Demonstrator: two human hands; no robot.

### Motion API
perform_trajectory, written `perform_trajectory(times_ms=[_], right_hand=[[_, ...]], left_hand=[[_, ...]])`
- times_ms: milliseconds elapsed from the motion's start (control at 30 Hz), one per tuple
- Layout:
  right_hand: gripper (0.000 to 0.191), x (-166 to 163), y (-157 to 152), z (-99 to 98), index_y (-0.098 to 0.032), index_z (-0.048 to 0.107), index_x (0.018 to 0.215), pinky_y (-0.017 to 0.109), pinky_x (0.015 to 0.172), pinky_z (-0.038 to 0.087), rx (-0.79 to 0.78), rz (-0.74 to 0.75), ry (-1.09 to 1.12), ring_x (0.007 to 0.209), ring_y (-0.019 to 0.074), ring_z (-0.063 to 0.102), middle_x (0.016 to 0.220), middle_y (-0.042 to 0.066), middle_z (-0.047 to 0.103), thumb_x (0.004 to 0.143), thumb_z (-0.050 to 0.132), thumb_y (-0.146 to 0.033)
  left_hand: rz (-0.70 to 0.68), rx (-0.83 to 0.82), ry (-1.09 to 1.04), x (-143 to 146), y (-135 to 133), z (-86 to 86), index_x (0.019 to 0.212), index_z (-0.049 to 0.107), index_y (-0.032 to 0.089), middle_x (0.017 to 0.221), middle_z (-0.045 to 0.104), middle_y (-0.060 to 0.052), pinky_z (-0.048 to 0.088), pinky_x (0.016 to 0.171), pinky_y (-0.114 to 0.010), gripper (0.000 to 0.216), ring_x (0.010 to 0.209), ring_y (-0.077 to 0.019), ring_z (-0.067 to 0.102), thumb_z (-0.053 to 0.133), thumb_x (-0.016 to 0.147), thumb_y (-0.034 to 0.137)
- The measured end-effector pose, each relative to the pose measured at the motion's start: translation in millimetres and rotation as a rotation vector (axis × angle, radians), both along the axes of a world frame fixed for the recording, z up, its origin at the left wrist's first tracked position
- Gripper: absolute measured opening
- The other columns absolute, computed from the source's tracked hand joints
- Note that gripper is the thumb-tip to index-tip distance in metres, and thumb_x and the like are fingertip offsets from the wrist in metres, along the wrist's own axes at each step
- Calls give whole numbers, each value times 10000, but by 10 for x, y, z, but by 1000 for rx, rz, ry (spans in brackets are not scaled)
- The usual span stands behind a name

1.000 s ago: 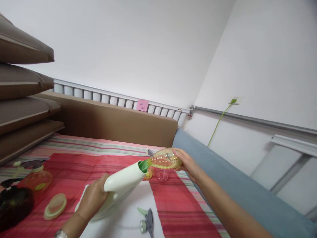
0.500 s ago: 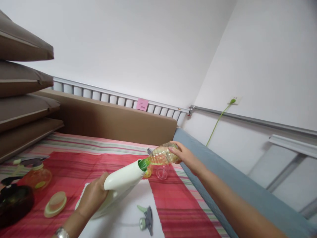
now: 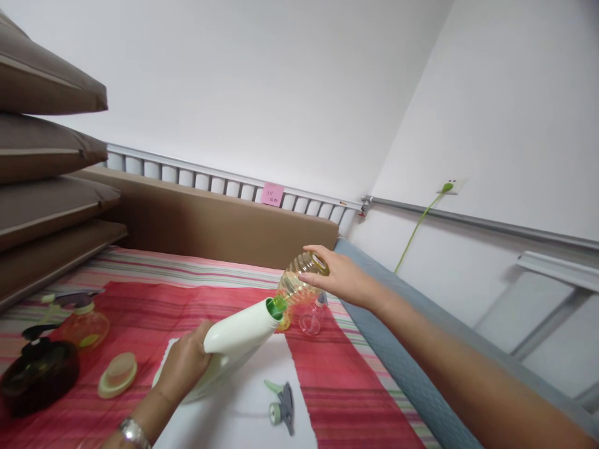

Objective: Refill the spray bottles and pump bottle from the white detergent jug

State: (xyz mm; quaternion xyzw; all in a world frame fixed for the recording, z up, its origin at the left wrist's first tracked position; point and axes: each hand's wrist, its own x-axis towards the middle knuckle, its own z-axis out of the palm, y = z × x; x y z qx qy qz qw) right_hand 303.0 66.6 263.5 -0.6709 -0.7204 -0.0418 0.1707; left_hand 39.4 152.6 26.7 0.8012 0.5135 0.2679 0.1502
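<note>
My left hand [image 3: 183, 366] grips a pale green-white bottle [image 3: 238, 340], tilted with its green mouth [image 3: 276, 305] pointing up and right. My right hand [image 3: 337, 278] holds a clear ribbed plastic bottle [image 3: 297, 285] with yellow liquid in it, tipped steeply so its neck meets that mouth. Both are above a white sheet [image 3: 243, 405] lying on a red striped cloth [image 3: 154, 312].
A grey-green spray trigger head [image 3: 279, 408] lies on the white sheet. A small clear container [image 3: 311, 321] stands behind the bottles. At the left are an amber spray bottle [image 3: 84, 324], a dark bottle [image 3: 40, 374] and a pale green lid [image 3: 116, 374]. Brown cushions [image 3: 51, 156] are stacked at far left.
My right hand has raised the base of the clear bottle, so it tips more steeply into the white bottle's mouth. The left hand stays about where it was.
</note>
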Motion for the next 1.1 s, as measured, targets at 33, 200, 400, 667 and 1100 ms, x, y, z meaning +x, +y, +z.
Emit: perform_trajectory(times_ms=[33,200,400,667,1100], right_hand=[[637,-12,-1,7,-226,438,1305,447,939,403,-6,4,-12,1126,304,516,1298,93,531,778,540,-569],[624,-30,4,13,-234,435,1305,443,939,408,-13,2,-24,1132,298,516,1311,76,524,786,522,-568],[630,-35,-16,15,-224,426,1315,423,942,411,5,-17,20,1135,291,518,1303,87,528,782,534,-542],[624,50,-87,-54,-225,440,1300,432,953,411,26,-18,60,1139,285,520,1306,79,528,772,546,-542],[586,233,-146,-252,-235,508,1231,413,943,422,137,-32,269,1082,285,558,1250,63,572,718,621,-495]], left_hand=[[8,-7,0,3,-2,0,935,555,238,798,710,-27,387,618,-239,176,782,-220,674,425,827,190],[19,-15,-28,4,4,-25,928,563,235,791,710,-29,399,638,-239,171,790,-219,674,456,809,174],[-6,-12,-79,-12,-14,-6,941,573,239,818,716,-35,412,643,-228,208,811,-213,677,468,788,144],[-5,-11,-133,-24,-28,45,884,593,240,773,712,-25,427,635,-226,169,784,-209,678,509,764,156],[0,-7,-254,-63,15,3,859,614,226,751,706,-30,456,629,-244,142,730,-202,669,523,749,227]])
